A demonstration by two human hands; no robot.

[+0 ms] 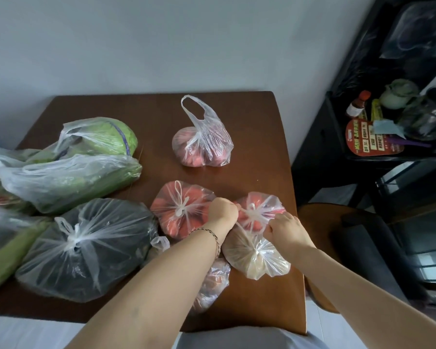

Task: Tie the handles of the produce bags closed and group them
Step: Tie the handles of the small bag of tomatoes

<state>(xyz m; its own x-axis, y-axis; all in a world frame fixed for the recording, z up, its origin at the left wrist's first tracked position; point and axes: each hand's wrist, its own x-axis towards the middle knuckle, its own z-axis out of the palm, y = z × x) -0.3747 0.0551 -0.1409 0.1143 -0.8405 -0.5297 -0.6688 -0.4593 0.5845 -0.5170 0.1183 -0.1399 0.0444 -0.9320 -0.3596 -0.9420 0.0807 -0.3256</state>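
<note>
While both hands are pulling apart, the small clear plastic bag of red produce [264,201] is sitting near the right edge of the brown wooden table [249,117], directly between them. The left hand [223,210] is pinching one handle end on the bag's left. The right hand [283,229] is gripping the other end on its near right. The white knot [251,212] is forming midway, so the pull axis is running left-right, slightly diagonal. Judging the cinch nearly done. The clear bag with an open loop handle [202,142] is lying straight ahead toward the far edge, well apart and looking untied. The left hand is sitting nearer to it. The tied clear bag of red produce [179,210] is touching the left wrist side.
</note>
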